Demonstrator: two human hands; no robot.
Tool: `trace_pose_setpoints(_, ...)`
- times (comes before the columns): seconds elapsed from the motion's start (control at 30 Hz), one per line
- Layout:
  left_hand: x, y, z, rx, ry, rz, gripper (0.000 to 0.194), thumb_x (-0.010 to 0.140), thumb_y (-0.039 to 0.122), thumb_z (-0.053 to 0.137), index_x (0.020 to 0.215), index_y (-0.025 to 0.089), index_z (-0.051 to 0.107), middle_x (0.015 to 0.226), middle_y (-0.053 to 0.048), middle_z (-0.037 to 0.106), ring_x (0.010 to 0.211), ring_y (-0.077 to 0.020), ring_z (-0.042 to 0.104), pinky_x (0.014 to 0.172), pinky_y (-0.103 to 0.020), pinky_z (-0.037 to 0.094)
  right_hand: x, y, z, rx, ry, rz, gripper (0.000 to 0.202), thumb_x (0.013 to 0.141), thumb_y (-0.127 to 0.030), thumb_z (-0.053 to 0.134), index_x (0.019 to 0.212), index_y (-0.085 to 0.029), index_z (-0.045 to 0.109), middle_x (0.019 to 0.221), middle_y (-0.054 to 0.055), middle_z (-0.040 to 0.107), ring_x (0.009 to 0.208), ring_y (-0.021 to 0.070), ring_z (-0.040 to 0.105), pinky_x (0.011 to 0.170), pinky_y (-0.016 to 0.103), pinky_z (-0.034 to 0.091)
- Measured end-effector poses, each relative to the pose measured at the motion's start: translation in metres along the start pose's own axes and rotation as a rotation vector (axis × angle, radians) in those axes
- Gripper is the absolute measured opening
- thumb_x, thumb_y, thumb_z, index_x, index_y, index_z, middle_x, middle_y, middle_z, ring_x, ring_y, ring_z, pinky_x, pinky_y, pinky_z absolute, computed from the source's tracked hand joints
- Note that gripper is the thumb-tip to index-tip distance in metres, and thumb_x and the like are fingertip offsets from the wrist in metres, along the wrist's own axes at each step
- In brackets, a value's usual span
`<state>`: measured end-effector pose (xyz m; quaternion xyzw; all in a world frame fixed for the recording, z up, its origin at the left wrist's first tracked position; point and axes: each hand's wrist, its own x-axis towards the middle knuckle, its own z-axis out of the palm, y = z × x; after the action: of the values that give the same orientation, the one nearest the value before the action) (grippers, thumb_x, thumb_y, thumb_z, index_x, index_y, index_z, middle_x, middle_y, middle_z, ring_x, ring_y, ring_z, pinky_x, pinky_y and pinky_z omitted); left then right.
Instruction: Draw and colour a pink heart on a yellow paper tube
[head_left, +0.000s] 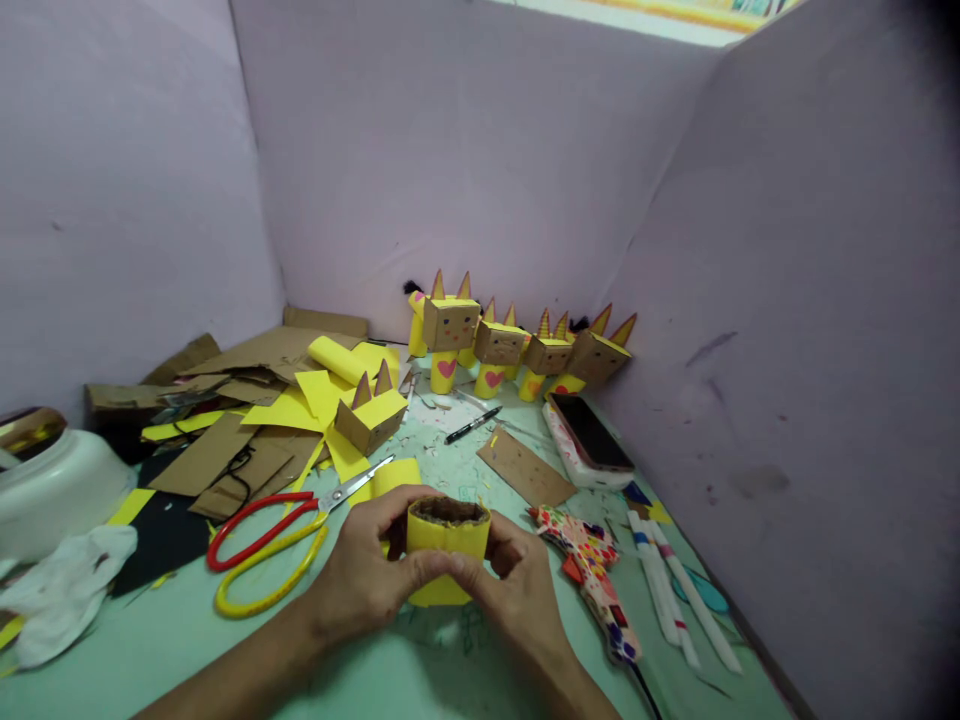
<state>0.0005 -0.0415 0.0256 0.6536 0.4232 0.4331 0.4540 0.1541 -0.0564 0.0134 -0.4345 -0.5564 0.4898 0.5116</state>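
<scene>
A short yellow paper-covered cardboard tube (448, 540) stands between my hands at the front of the table, its brown hollow end facing up. My left hand (379, 560) wraps its left side, with the thumb pressed on the front. On the right side my right hand (517, 575) grips it the same way, and the two thumbs nearly meet. Just behind the tube lies a rolled yellow paper piece (397, 475). Scissors with red and yellow handles (322, 510) lie open left of my left hand. A patterned glue gun (589, 570) rests right of my right hand.
Cardboard figures with pointed ears (452, 325) stand along the back wall. A cardboard head (371, 420) sits beside yellow paper and cardboard scraps (217, 455). A pen (472, 425), cardboard piece (525, 468), phone (591, 432) and white markers (664, 580) lie right. A white container (64, 490) stands left.
</scene>
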Motion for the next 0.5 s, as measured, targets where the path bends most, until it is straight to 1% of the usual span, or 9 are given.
trace_pose_setpoints(0.07, -0.0011, 0.0003, 0.0005, -0.003, 0.025, 0.027, 0.034, 0.066, 0.034, 0.070, 0.094, 0.016, 0.062, 0.080, -0.002, 0.068, 0.068, -0.0147, 0.060, 0.059, -0.021, 0.047, -0.0003, 0.0006, 0.0013, 0.014, 0.004, 0.017, 0.026, 0.065, -0.035, 0.071, 0.078, -0.013, 0.067, 0.074, 0.005, 0.065, 0.070, 0.0184, 0.056, 0.063, 0.026, 0.045)
trace_pose_setpoints(0.17, -0.0027, -0.0001, 0.0009, 0.045, 0.024, 0.098, 0.026, 0.070, 0.033, 0.068, 0.088, 0.016, 0.065, 0.075, -0.002, 0.067, 0.065, -0.0134, 0.059, 0.057, -0.019, 0.046, -0.0018, 0.0014, 0.0022, 0.036, 0.004, 0.036, 0.025, 0.065, -0.034, 0.072, 0.078, -0.013, 0.068, 0.073, 0.004, 0.065, 0.068, 0.0172, 0.055, 0.063, 0.025, 0.045)
trace_pose_setpoints(0.27, -0.0049, -0.0017, 0.0022, 0.125, 0.037, 0.160, 0.022, 0.072, 0.034, 0.066, 0.080, 0.014, 0.066, 0.066, -0.001, 0.064, 0.058, -0.0114, 0.054, 0.052, -0.018, 0.041, -0.0045, 0.0031, 0.0021, 0.016, 0.022, 0.025, 0.025, 0.065, -0.035, 0.072, 0.071, -0.012, 0.067, 0.066, 0.003, 0.062, 0.064, 0.0156, 0.053, 0.058, 0.024, 0.043)
trace_pose_setpoints(0.33, -0.0062, -0.0031, 0.0041, 0.158, 0.060, 0.168, 0.024, 0.072, 0.036, 0.064, 0.070, 0.013, 0.065, 0.057, 0.000, 0.058, 0.052, -0.0098, 0.048, 0.047, -0.018, 0.037, -0.0059, 0.0049, 0.0021, 0.014, 0.034, 0.024, 0.026, 0.065, -0.036, 0.072, 0.071, -0.011, 0.067, 0.064, 0.003, 0.060, 0.061, 0.0144, 0.051, 0.056, 0.023, 0.042)
trace_pose_setpoints(0.4, -0.0064, -0.0040, 0.0066, 0.134, 0.072, 0.095, 0.027, 0.072, 0.038, 0.062, 0.066, 0.012, 0.061, 0.053, 0.001, 0.053, 0.049, -0.0094, 0.045, 0.044, -0.019, 0.034, -0.0061, 0.0070, 0.0023, 0.055, 0.037, 0.048, 0.027, 0.065, -0.037, 0.072, 0.073, -0.011, 0.068, 0.063, 0.002, 0.060, 0.058, 0.0129, 0.050, 0.053, 0.022, 0.041)
trace_pose_setpoints(0.5, -0.0033, -0.0036, 0.0100, -0.048, 0.067, -0.120, 0.029, 0.069, 0.041, 0.061, 0.068, 0.012, 0.057, 0.057, -0.001, 0.055, 0.053, -0.0121, 0.050, 0.046, -0.021, 0.039, -0.0037, 0.0098, 0.0027, 0.188, -0.008, 0.141, 0.031, 0.065, -0.039, 0.073, 0.078, -0.012, 0.068, 0.066, 0.003, 0.063, 0.058, 0.0132, 0.053, 0.055, 0.023, 0.043)
